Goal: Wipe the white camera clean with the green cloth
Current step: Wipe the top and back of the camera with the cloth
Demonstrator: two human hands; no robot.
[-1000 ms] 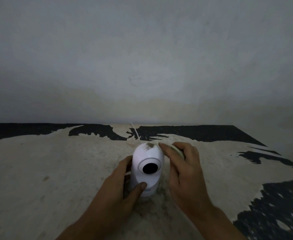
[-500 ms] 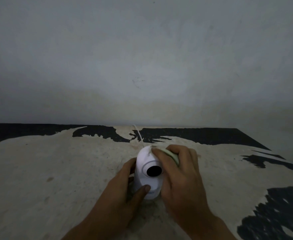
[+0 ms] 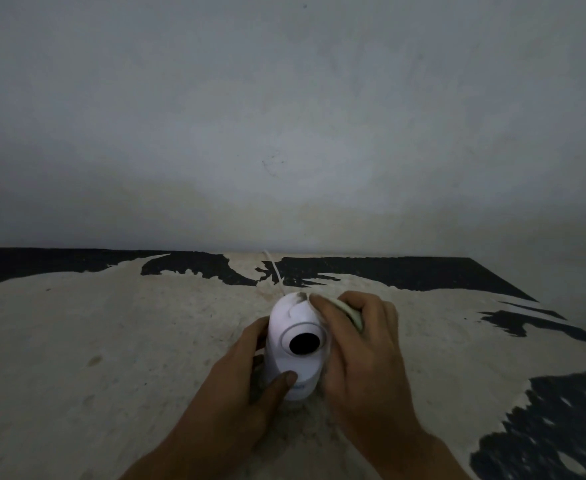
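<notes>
The white camera [image 3: 293, 323] stands upright on the worn table [image 3: 111, 341], its round black lens facing me and a dark smudge on its top. My left hand [image 3: 246, 382] grips its base from the left, thumb across the front. My right hand [image 3: 364, 351] presses a pale green cloth [image 3: 352, 313] against the camera's upper right side. Only a folded edge of the cloth shows between my fingers.
A thin white cable [image 3: 274, 271] runs from behind the camera to the grey wall [image 3: 284, 133]. The table's black coating is peeled, leaving dark patches along the back and at the right edge [image 3: 544, 427].
My right hand with the cloth moved from behind the camera's top onto its upper right side and slid a little downward. The left hand kept its hold on the base.
</notes>
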